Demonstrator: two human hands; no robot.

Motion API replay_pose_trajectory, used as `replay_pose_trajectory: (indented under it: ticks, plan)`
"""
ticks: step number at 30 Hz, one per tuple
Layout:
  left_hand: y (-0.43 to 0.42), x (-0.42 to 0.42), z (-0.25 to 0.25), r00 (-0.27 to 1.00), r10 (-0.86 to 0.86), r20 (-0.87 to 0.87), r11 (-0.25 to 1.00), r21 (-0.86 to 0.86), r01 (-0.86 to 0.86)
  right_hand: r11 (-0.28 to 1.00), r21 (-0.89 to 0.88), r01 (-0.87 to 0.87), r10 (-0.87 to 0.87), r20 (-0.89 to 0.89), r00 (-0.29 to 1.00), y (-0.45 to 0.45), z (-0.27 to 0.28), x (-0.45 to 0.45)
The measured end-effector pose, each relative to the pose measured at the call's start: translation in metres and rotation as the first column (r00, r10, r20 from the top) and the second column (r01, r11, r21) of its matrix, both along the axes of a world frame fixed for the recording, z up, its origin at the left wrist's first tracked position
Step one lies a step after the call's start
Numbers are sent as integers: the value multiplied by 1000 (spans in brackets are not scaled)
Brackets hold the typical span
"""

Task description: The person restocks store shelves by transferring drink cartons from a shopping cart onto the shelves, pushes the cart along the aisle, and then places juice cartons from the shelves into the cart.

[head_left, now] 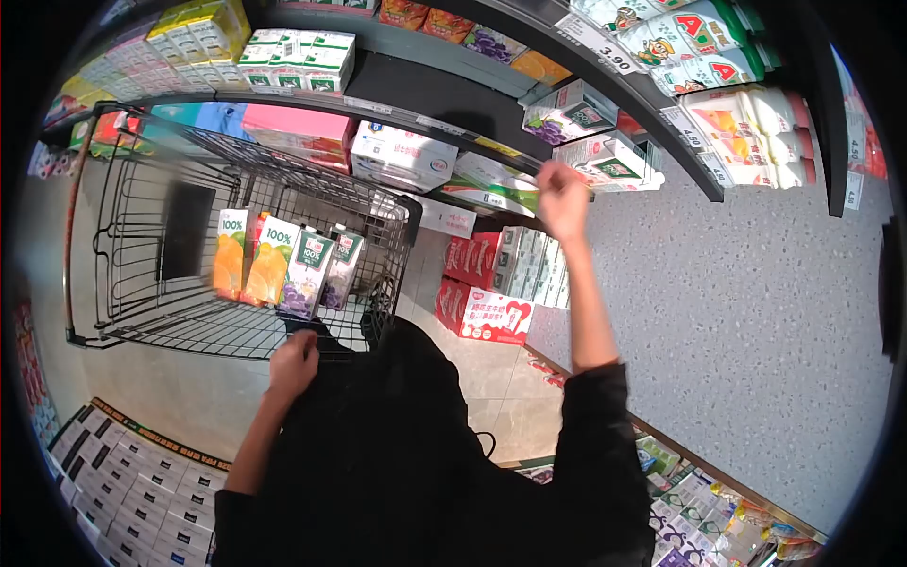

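My left hand (pixel 295 363) is closed near the lower rim of the shopping cart (pixel 203 345); what it holds, if anything, is too small to tell. My right hand (pixel 564 197) is raised at the shelf front, its fingers curled beside a white juice carton (pixel 619 161). Whether it touches the carton or holds something cannot be made out. Inside the cart stand orange juice cartons (pixel 270 260) and grape juice cartons (pixel 307 271), side by side and upright. Another grape carton (pixel 572 111) lies on the shelf above my right hand.
The shelf edge (pixel 425 121) runs across the top, with white milk packs (pixel 298 61) on it. Red boxes (pixel 496 315) are stacked on the floor between cart and right arm. White cartons (pixel 142 482) are piled at lower left. More packaged goods (pixel 694 510) are at lower right.
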State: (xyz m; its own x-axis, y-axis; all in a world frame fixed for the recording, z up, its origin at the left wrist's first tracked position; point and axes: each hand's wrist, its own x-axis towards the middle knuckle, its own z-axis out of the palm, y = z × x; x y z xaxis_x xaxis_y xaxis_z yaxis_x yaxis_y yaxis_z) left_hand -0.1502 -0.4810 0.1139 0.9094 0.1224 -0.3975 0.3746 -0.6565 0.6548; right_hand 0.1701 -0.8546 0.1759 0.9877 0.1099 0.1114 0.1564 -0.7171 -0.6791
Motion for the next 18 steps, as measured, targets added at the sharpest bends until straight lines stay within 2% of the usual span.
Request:
replay_pose_trajectory:
  ticks: [1,2,3,4,5,7,8,10,11,15,17,18]
  plan:
    - [-2,-5,2,1000,3,11,1000,9,-3,994,-55,92,-89,52,995,-4,20,21]
    - [-3,-8,4,990,-94,105,993,78,86,976,-203,85,-40,214,976,-12,34,44]
    - [-4,-11,6,963,-192,187,974,157,164,977,-211,25,45,324,945,-21,41,67]
    - [-7,-12,6,968,-148,203,977,181,111,926,-378,7,93,246,965,-28,53,88]
    - [-8,-13,7,967,-140,212,976,196,98,835,-538,115,-42,145,989,-29,59,104]
    - [-9,-11,7,983,-67,168,983,182,36,796,-601,78,-180,-112,977,-23,77,128]
    - [-9,-11,8,987,-58,147,983,181,31,803,-591,73,-166,-104,981,-17,85,132]
    - [-10,-10,10,989,-66,131,978,205,39,848,-530,28,-269,-384,883,-5,99,131]
    - [-10,-10,11,991,-86,106,974,220,61,854,-521,18,-252,-383,889,-1,97,132]
    - [-14,-13,5,985,-63,159,967,254,21,687,-726,-31,-44,-85,995,-3,63,141]
    - [-16,-13,5,987,-72,145,957,290,28,581,-814,-4,81,53,995,-14,40,144]
    - [-18,-12,5,987,-70,148,956,291,24,603,-796,46,206,211,955,-21,29,144]
